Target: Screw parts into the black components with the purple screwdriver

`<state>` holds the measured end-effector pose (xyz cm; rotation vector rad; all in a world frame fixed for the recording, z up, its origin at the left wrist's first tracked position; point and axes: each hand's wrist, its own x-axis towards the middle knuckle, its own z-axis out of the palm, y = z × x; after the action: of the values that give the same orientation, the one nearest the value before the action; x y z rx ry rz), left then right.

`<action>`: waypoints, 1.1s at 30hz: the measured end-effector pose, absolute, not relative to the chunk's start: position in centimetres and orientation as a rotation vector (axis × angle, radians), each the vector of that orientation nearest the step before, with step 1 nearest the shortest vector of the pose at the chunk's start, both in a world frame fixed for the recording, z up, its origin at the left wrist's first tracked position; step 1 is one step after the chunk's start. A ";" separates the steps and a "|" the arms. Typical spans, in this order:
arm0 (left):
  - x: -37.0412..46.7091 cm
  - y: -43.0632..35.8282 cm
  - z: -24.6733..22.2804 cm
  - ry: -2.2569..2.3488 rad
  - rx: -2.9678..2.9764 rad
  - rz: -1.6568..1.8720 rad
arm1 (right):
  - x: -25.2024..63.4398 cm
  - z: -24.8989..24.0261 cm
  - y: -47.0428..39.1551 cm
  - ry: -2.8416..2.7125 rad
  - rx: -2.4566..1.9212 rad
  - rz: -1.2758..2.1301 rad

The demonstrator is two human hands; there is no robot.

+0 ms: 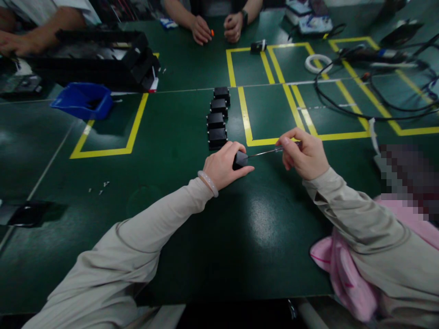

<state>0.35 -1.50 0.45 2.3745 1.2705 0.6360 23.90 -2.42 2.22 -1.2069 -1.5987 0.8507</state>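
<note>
My left hand [224, 167], with a pale bracelet at the wrist, grips a small black block [240, 160] on the green table [254, 256]. A thin screwdriver [262, 153] is held in my right hand [303, 153], its fingers closed around the clear handle. The metal shaft points left, and its tip meets the right side of the block, though the exact contact is too small to tell. Just beyond my left hand, several similar black blocks [216, 119] stand in a row running away from me, with small metal bits at their sides.
Small screws [101, 191] lie left. A blue bin [84, 100] and black frames [99, 64] are back left. Another person's hands [217, 29] rest across the table. Cables [346, 109] and a white tape ring [318, 63] lie right; pink cloth [350, 278] is at the near right.
</note>
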 end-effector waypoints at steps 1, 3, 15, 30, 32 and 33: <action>0.3 -1.5 0.4 1.267 2.377 0.636 | 23.9 2.3 -2.4 -1.595 -1.204 0.850; 0.3 -1.5 0.4 1.266 2.380 0.636 | 23.9 2.3 -2.5 -1.599 -1.187 0.836; 0.2 -1.5 0.3 1.260 2.379 0.645 | 23.9 1.9 -2.2 -1.576 -1.147 0.880; 0.2 -1.4 0.1 1.262 2.382 0.678 | 24.0 2.3 -2.5 -1.611 -1.190 0.868; 0.2 -1.4 0.1 1.261 2.379 0.679 | 23.9 2.3 -2.5 -1.622 -1.210 0.849; 0.2 -1.4 0.1 1.261 2.379 0.680 | 23.9 2.3 -2.5 -1.623 -1.206 0.844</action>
<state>0.16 -1.39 0.10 2.3785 1.2611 0.6799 23.92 -2.47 2.29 -1.2062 -1.6233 0.8442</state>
